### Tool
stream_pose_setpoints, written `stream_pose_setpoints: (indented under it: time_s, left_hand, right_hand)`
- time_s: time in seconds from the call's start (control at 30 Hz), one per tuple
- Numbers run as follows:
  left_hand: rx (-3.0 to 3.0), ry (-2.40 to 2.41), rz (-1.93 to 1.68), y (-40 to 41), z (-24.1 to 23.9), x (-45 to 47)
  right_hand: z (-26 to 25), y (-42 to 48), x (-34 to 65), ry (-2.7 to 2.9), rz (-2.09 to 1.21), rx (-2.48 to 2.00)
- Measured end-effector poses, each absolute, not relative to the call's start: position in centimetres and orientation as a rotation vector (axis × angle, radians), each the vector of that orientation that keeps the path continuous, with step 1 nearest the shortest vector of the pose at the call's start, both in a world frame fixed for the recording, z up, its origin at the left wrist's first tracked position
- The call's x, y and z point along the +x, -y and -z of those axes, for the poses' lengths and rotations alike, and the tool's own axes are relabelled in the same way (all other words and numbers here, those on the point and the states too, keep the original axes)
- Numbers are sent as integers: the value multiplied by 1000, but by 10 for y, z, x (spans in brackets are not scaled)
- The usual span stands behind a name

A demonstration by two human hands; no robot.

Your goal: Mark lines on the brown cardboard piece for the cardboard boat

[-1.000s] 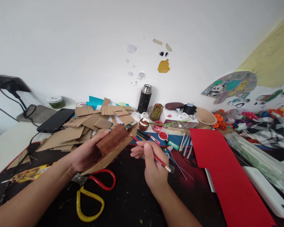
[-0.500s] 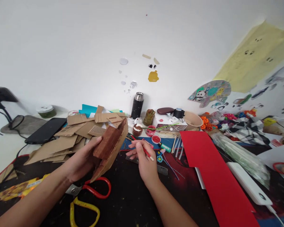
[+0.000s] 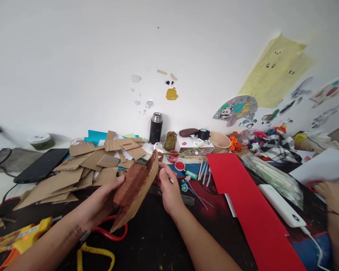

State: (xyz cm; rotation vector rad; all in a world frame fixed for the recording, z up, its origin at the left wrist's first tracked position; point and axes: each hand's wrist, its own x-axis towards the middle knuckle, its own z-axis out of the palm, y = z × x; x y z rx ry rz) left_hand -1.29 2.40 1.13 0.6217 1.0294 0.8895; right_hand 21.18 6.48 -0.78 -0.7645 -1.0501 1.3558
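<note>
My left hand [image 3: 104,199] grips a cardboard piece painted reddish brown [image 3: 132,184], shaped like a box on a flat backing, with its bare edge tilted toward me. Close to that edge, my right hand [image 3: 169,188] is closed around a slim brush-like stick [image 3: 171,181]. Only its pale end shows; the tip is hidden behind the cardboard. Scissors with one red and one yellow handle [image 3: 97,253] lie below the left hand, partly covered. Beyond my hands stand an open pot of red paint [image 3: 180,165] and a green stick [image 3: 186,150] laid across jars.
Cardboard scraps [image 3: 70,175] are heaped at left, near a yellow glue gun [image 3: 31,235]. A black flask [image 3: 156,128] stands by the wall. Red card [image 3: 240,203] and a white power strip [image 3: 282,205] lie at right. Another person's hand [image 3: 332,195] is at the far right.
My right hand has moved in to the cardboard's edge, bringing the stick behind it. The view has shifted right, showing more of the other person's arm.
</note>
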Motion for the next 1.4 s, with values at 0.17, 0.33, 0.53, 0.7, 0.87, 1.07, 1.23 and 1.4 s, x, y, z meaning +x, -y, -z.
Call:
stream_pose_setpoints:
  time_s: [0.17,0.33,0.53,0.7,0.87,1.07,1.23,1.4]
  left_hand:
    - [650,-1008,-842,-21,-12,-7]
    - [651,-1046,-863,-22,-8,-4]
    - [779,-1020,-934,-25,-11,-2]
    - [1208,-1006,-985,-31,-17,-33]
    - [1865,-1051,-893,-26,-8,-57]
    - [2315,-1235,-830,-15,-13,-42]
    - [2407,-1208,-808,-11,-17,-36]
    - [2441,-1215,-864,-9,-14,-27]
  right_hand:
    - [11,-66,209,1045,-1388,-795]
    - [8,-66,208,959,-1442,-778]
    - [6,-69,211,872,-1521,-779]
    - [5,-71,210,759,-1605,-757]
    - [5,-69,209,734,-1723,-750]
    - [10,-68,210,760,-1777,-798]
    - [12,-69,209,782,-1804,-812]
    - [9,-67,207,792,-1813,-788]
